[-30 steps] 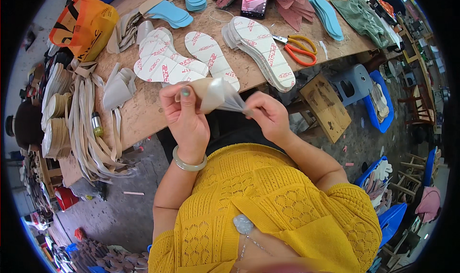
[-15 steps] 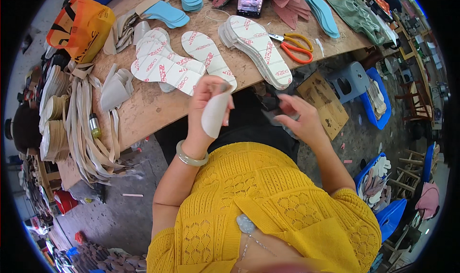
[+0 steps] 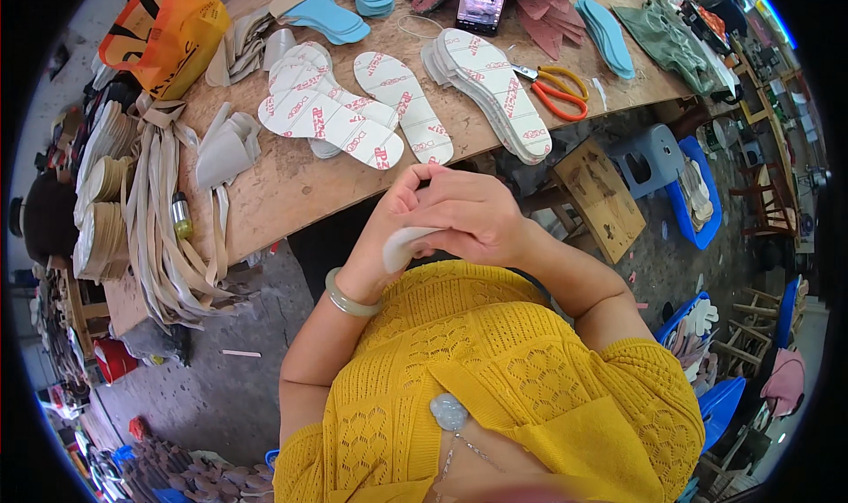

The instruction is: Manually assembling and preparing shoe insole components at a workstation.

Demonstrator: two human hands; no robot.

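In front of my yellow knit top my two hands meet just off the table's near edge. My left hand [image 3: 382, 222], with a pale bangle at the wrist, is closed round a small white curved piece [image 3: 402, 249] of stiff sheet. Bent over it from the right, my right hand [image 3: 477, 213] grips the same piece, its fingers closed and partly covering the left fingers. Most of the piece is hidden between them. Just beyond lie white insoles with red markings: an overlapping pile [image 3: 340, 130], a single insole [image 3: 408, 105] and a neat stack [image 3: 499, 92].
Orange-handled scissors [image 3: 558, 92] lie right of the stack. A phone [image 3: 483, 1], blue insoles [image 3: 605, 37] and an orange bag [image 3: 168, 35] are farther back. Fabric strips [image 3: 159, 229] hang over the left table edge beside white curved pieces [image 3: 230, 150]. A grey stool [image 3: 649, 163] stands at right.
My right hand has come left and closed over the white curved piece in my left hand. That piece has tilted and is now mostly covered. The view has shifted slightly.
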